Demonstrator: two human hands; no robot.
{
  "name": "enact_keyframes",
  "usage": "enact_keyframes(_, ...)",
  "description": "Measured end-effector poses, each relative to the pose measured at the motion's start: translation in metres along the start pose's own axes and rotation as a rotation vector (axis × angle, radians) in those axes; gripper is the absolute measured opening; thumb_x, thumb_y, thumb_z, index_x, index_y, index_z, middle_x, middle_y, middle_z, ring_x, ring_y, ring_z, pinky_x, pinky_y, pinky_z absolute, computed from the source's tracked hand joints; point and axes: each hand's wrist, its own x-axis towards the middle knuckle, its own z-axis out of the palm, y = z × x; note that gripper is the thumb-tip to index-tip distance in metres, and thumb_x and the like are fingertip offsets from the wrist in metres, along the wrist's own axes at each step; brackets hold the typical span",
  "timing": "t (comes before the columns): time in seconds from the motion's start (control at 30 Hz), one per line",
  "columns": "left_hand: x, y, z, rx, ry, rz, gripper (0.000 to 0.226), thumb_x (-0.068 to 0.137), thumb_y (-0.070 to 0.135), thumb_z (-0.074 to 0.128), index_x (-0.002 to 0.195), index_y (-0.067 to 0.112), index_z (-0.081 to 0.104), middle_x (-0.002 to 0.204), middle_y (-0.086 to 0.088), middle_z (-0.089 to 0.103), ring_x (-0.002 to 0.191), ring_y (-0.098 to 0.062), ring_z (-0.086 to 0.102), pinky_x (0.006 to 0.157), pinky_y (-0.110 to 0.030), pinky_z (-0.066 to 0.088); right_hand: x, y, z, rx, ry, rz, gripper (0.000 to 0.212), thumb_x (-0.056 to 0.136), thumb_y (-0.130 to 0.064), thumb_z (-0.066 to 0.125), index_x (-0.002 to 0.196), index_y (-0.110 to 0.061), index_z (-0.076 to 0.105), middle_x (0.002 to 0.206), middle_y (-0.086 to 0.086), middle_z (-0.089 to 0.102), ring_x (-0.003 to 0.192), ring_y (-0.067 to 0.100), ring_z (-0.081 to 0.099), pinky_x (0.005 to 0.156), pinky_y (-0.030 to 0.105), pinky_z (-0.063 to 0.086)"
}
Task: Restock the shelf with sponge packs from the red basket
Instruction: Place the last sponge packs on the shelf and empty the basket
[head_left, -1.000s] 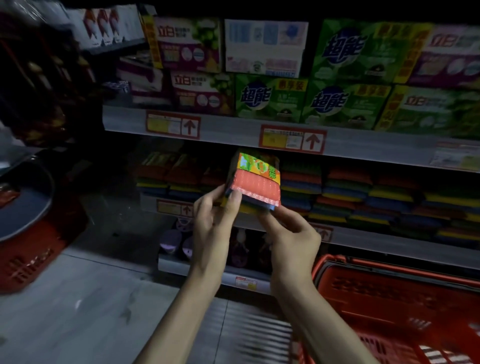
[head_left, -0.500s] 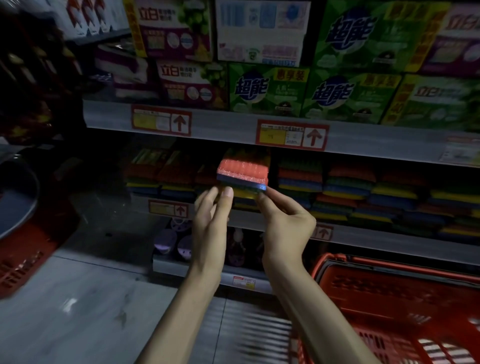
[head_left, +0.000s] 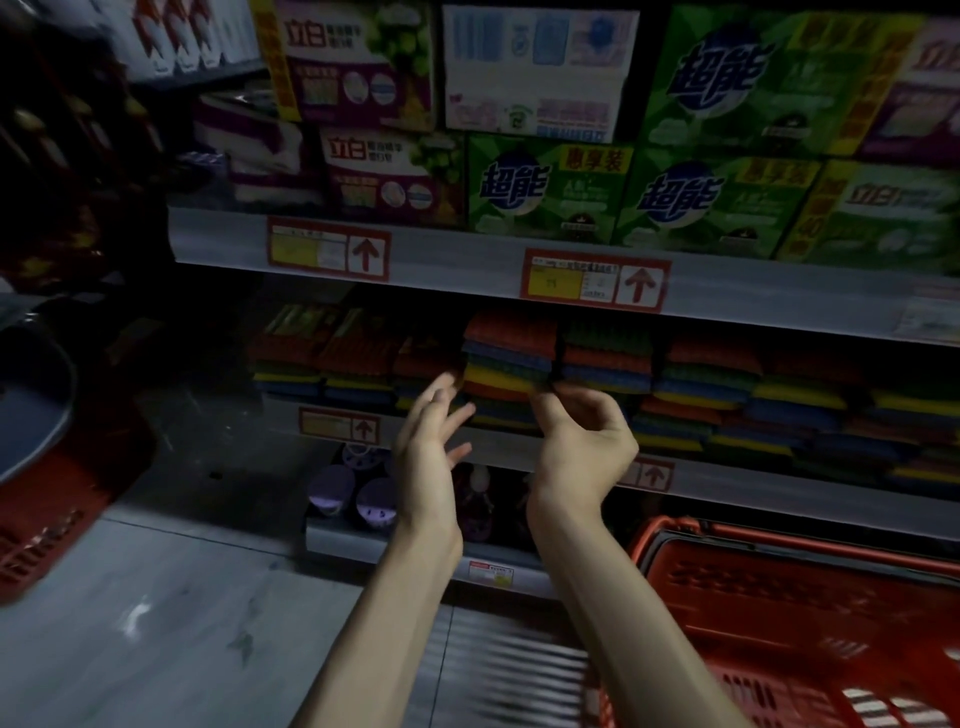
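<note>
Dim store shelving (head_left: 467, 254) fills the view, with the red basket (head_left: 779, 587) down at 4 o'clock. Sponge packs (head_left: 511, 358) sit stacked on the middle shelf, dead center. Left hand (head_left: 431, 447) at their 7 o'clock is spread open, right hand (head_left: 582, 441) at 5 o'clock is loosely curled, and both hold nothing.

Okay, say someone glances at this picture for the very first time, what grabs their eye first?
Two bare hands, the left hand and the right hand, are raised mid-frame right in front of a stack of colourful sponge packs on the dim middle shelf. Above them runs a row of bright green boxes, with price tags bearing red arrows just below. A red basket sits at lower right.
</note>
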Motion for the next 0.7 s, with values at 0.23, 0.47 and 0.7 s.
enact_keyframes(0.23,0.0000,-0.0018,0.0015,0.024,0.009,0.028,0.028,0.107,0.020,0.048,0.130,0.030,0.060,0.125,0.013,0.065,0.116,-0.008,0.065,0.088,-0.030,0.049,0.0029,0.0079,0.0014,-0.129,0.021,-0.033,0.011,0.084,-0.011,0.080,0.078,-0.016,0.072,0.075,0.000,0.073,0.070,0.010,0.067,0.065,0.022,0.052)
enact_keyframes(0.47,-0.0004,-0.0044,0.0017,0.076,-0.028,0.065,0.038,0.105,0.014,0.053,0.141,0.025,0.058,0.136,0.009,0.060,0.121,-0.010,0.064,0.097,-0.033,0.052,0.0050,0.0058,0.0011,-0.097,0.030,-0.029,0.017,0.086,-0.005,0.076,0.081,-0.021,0.071,0.078,-0.001,0.074,0.078,0.016,0.074,0.078,0.037,0.062)
enact_keyframes(0.7,0.0002,-0.0065,0.0013,0.091,-0.034,0.062,0.041,0.103,0.013,0.056,0.142,0.025,0.056,0.137,0.010,0.057,0.132,-0.017,0.058,0.107,-0.042,0.051,0.0034,0.0040,0.0015,-0.121,0.027,-0.015,0.017,0.085,-0.006,0.076,0.083,-0.022,0.070,0.077,-0.004,0.074,0.076,0.013,0.074,0.081,0.039,0.063)
